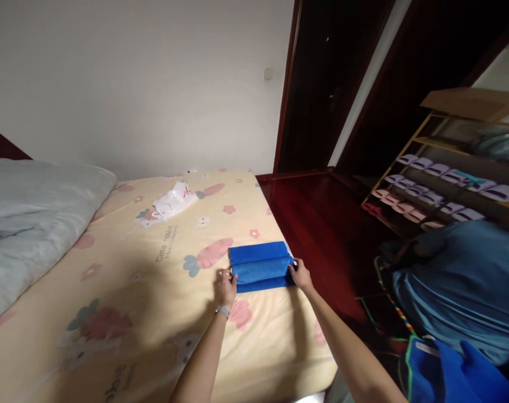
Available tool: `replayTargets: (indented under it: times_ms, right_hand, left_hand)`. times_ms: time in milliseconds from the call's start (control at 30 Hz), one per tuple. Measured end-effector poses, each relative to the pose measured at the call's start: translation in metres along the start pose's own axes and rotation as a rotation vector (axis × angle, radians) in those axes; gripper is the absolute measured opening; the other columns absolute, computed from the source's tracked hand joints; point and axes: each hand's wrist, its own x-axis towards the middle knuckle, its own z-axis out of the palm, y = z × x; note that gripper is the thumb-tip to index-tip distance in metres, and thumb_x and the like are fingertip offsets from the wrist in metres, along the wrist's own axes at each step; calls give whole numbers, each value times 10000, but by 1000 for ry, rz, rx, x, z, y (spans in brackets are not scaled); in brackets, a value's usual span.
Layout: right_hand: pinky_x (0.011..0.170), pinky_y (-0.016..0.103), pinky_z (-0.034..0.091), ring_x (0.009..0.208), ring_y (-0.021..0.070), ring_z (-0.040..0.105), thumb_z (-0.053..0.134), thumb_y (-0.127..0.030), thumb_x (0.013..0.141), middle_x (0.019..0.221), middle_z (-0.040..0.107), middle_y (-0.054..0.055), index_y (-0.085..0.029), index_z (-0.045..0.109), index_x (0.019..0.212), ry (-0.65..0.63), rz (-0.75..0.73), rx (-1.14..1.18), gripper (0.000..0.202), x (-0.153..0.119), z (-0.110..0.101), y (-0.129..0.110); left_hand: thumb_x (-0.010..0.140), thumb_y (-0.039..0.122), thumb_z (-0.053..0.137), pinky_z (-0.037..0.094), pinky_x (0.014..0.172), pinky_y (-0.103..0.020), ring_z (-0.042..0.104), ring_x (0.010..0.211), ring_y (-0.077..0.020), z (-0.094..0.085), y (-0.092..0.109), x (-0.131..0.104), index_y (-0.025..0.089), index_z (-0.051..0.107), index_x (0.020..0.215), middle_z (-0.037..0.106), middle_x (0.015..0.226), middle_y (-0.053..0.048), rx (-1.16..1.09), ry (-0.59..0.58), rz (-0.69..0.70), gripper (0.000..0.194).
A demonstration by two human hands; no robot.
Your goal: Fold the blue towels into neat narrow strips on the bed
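A blue cloth (260, 272), partly folded over itself, lies on the bed near its right edge. My left hand (227, 282) pinches the left end of the folded layer, with the thumb on top. At the opposite end, my right hand (300, 274) grips the cloth between thumb and fingers. A band sits on my left wrist. The fingertips beneath the cloth are hidden on both sides.
A patterned yellow sheet (215, 224) covers the bed. On it lie a white plastic bag (174, 200) and a pale quilt (40, 218). To the right stand a shoe rack (420, 131) with several slippers and a teal fabric heap (460, 280).
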Motion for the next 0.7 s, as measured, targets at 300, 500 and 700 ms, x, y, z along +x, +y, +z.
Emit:
replayTargets:
  times_ms: [300,500,700]
  right_hand:
    - [1179,479,245,1426,355,334,552,-380,878,1546,386,152,-187,416,1484,37,-555,-473,650,-18,3,-30]
    - [1216,535,1,1513,423,78,919,-533,471,1661,146,137,-244,215,1599,-499,-865,-779,1360,15,41,-67]
    - [1190,605,-9,1490,488,94,967,-477,234,1646,138,216,-218,292,1579,-641,-778,-868,1527,62,84,-82]
  left_hand:
    - [966,364,449,427,1092,-520,527,1287,-313,-40,-56,-80,172,582,1234,614,1288,-168,223,212,289,356]
    - [943,311,492,379,1157,-534,494,1359,-296,-68,-122,-145,222,541,1377,584,1422,-109,583,155,452,446]
    - [907,272,510,410,1145,-526,503,1362,-293,-65,-127,-142,246,530,1408,595,1419,-89,579,171,448,502]
